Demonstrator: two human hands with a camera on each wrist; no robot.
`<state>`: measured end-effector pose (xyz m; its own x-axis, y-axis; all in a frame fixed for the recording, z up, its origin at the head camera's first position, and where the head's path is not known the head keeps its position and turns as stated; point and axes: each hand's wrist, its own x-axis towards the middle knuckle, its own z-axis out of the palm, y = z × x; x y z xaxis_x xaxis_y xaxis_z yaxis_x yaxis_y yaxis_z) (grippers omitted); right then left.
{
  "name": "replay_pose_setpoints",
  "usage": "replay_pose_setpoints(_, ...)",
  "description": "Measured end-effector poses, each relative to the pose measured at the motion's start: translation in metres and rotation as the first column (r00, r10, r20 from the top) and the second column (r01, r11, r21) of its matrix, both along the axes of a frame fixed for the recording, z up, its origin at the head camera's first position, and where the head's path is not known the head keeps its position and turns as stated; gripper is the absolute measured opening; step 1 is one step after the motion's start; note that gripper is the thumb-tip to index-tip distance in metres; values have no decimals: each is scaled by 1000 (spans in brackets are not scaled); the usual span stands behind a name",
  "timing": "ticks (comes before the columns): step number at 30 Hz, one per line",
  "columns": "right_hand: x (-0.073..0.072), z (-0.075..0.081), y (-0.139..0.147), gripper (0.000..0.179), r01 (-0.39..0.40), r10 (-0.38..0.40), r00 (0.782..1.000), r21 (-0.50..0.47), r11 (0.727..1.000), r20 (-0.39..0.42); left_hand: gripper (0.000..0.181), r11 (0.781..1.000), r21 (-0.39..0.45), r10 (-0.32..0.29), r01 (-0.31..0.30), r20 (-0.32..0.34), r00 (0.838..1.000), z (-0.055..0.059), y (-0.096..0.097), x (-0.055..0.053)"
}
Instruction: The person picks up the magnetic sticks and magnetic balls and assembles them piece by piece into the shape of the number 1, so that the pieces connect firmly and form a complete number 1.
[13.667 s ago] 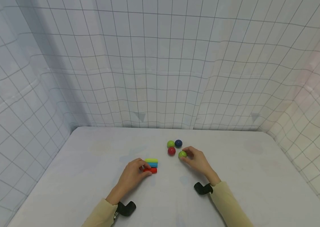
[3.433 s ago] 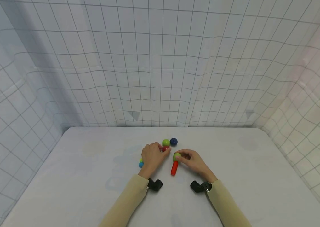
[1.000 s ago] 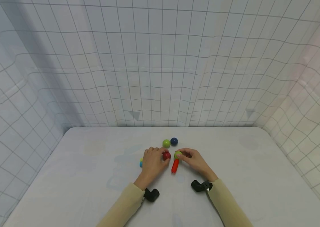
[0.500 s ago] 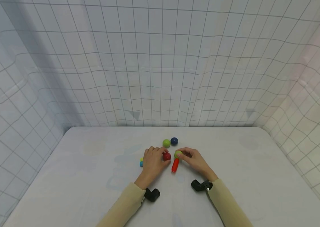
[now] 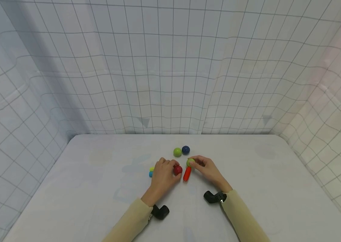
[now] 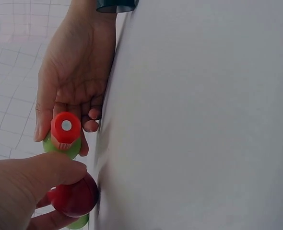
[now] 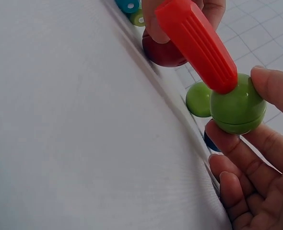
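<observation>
My left hand pinches a dark red ball between thumb and fingers. To the right of it, my right hand holds a green ball with thumb and fingertips. One end of a red toy rod joins that green ball, and its other end points toward my body. In the left wrist view the free end of the red rod shows a round silvery disc. The red ball sits beside the rod in that view, apart from its disc.
A second green ball and a dark blue ball lie behind the hands on the white table. Ends of a yellow-green rod and a blue rod show left of my left hand. A gridded curtain hangs behind.
Earlier the red rod lay by the other rods under my left hand; now it joins the green ball. My left hand has since taken the red ball from near the second green ball toward me.
</observation>
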<state>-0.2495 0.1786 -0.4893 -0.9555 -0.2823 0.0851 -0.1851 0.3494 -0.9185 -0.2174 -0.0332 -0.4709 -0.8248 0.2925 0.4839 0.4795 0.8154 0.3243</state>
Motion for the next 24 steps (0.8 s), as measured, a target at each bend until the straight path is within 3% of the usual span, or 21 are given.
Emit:
replay_pose_setpoints(6,-1,-2,1,34,16,-16,1000,2,1000,-24,27,998,49,-40,35,98,994,3,-1,8)
replay_pose_setpoints(18,-2,-1,0,30,43,-43,999,8,999,-24,27,996,87,-46,28,216,975,5,-4,23)
replay_pose_setpoints(24,9,20,-5,28,28,-27,999,15,999,-38,25,985,166,-84,39,273,958,5,-6,29)
